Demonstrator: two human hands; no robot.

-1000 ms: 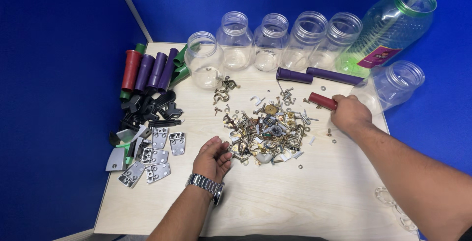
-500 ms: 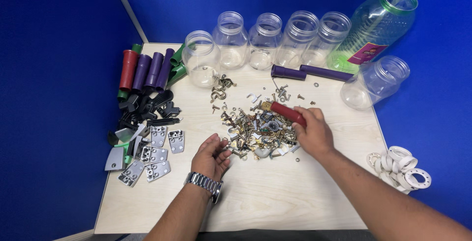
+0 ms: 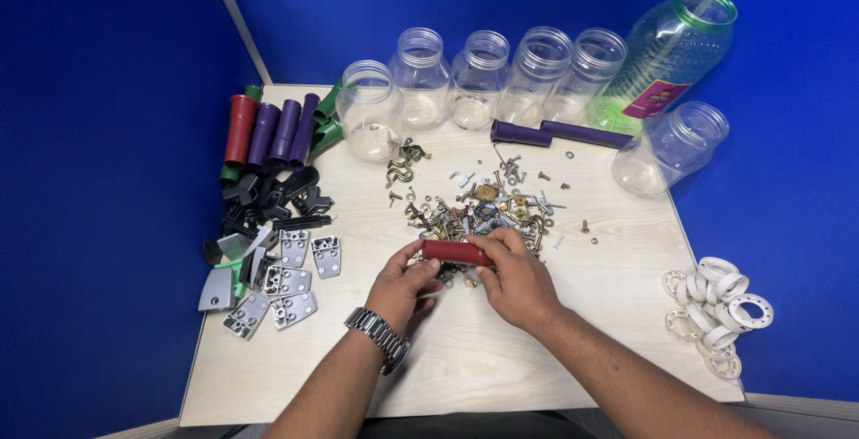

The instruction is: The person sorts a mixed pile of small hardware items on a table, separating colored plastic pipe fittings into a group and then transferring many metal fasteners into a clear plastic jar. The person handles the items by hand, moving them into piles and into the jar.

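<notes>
Both your hands, left (image 3: 404, 282) and right (image 3: 517, 280), grip the red tube (image 3: 458, 252) between them, just before the unsorted hardware pile (image 3: 483, 211). Jars (image 3: 483, 81) beyond look empty, probably; sorting is barely begun.

Looked like a sorting booth in a workshop or lab: blue partition walls (image 3: 116, 179) boxed in a small wooden table (image 3: 555, 358), with hardware piled mid-frame (image 3: 483, 211) and clear jars (image 3: 483, 76) along the top.
</notes>
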